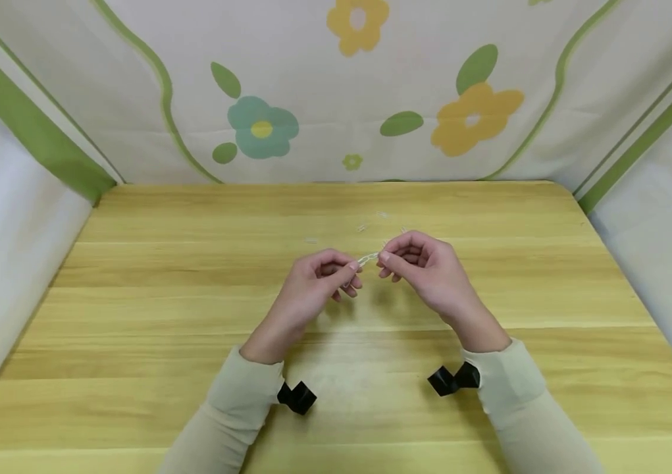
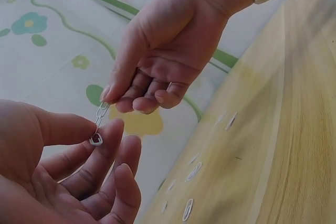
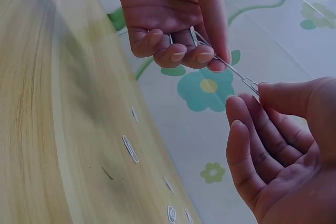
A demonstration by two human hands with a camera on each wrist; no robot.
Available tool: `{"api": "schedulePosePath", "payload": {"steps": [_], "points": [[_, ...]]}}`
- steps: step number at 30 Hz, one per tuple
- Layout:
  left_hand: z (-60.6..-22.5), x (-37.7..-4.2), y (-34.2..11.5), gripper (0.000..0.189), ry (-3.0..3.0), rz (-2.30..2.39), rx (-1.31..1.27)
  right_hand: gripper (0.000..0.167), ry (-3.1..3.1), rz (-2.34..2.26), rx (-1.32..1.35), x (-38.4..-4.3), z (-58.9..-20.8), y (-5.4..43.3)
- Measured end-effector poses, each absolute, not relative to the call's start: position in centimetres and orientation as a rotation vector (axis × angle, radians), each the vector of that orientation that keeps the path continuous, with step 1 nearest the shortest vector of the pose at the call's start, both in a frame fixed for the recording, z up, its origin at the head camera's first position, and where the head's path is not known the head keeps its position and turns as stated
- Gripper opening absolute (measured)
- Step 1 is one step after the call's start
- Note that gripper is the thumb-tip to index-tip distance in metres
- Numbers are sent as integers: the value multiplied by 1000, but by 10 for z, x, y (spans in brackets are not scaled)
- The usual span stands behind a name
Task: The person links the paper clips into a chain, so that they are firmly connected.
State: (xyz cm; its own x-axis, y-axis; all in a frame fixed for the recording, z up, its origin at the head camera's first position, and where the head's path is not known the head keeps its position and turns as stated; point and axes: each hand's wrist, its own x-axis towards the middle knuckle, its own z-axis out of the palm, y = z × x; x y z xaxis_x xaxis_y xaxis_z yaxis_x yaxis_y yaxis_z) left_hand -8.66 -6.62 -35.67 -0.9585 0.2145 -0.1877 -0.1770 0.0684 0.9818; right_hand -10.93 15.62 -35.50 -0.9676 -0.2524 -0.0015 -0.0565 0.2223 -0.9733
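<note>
A short chain of linked white paper clips (image 1: 368, 259) stretches between the two hands over the table. My left hand (image 1: 315, 279) pinches its left end between thumb and index finger; one clip end shows below that pinch in the left wrist view. Thumb and forefinger of my right hand (image 1: 430, 268) pinch the other end. In the right wrist view, the chain (image 3: 235, 70) slants down from the left hand (image 3: 173, 9) to the right hand (image 3: 294, 145), with part of the left end among the left fingers. Both hands' remaining fingers are loosely bent.
Several loose paper clips lie on the wooden table (image 1: 134, 316) beyond the hands, one clip (image 1: 310, 240) off to the left and another clip (image 1: 383, 214) farther back. A flowered cloth (image 1: 324, 85) hangs along the table's back edge, with white cloth at both sides.
</note>
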Motion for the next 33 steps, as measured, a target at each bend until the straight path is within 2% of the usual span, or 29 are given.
{"api": "schedulePosePath", "payload": {"steps": [16,28,33], "points": [[-362,-79,-69,19,2138,1912,92,14,2197,-1912,-419,-106,-360,153],[-364,-88,-66,28,2388,1709,171,9,2438,-1770,-471,-112,-363,147],[-368,-89,-63,20,2364,1716,239,9,2490,-1677,-452,-111,-363,144]]}}
